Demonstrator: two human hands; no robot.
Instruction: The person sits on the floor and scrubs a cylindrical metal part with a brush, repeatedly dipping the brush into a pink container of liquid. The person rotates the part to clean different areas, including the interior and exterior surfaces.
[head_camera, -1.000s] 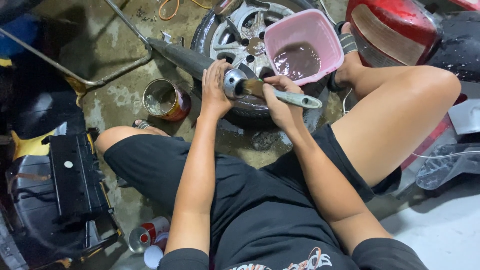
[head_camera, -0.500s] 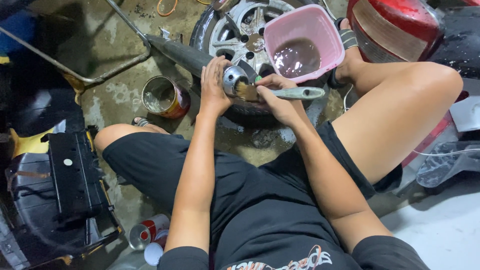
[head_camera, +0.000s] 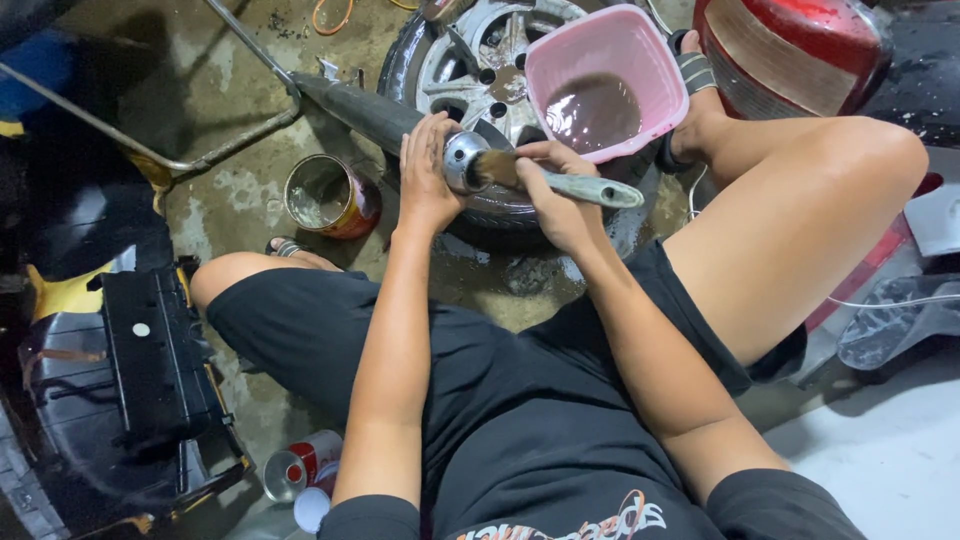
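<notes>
A red-and-white spray can (head_camera: 305, 465) lies on the floor beside an open orange-labelled tin (head_camera: 330, 196).

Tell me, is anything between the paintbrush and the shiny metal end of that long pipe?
Nothing visible. The paintbrush in the right hand has its bristles against the chrome end of the pipe, which the left hand steadies.

The person wears black shorts (head_camera: 330, 340) and a black T-shirt (head_camera: 540, 470) with an orange-and-white printed design (seen upside down), plus strapped sandals (head_camera: 690, 75); both arms are bare.
</notes>
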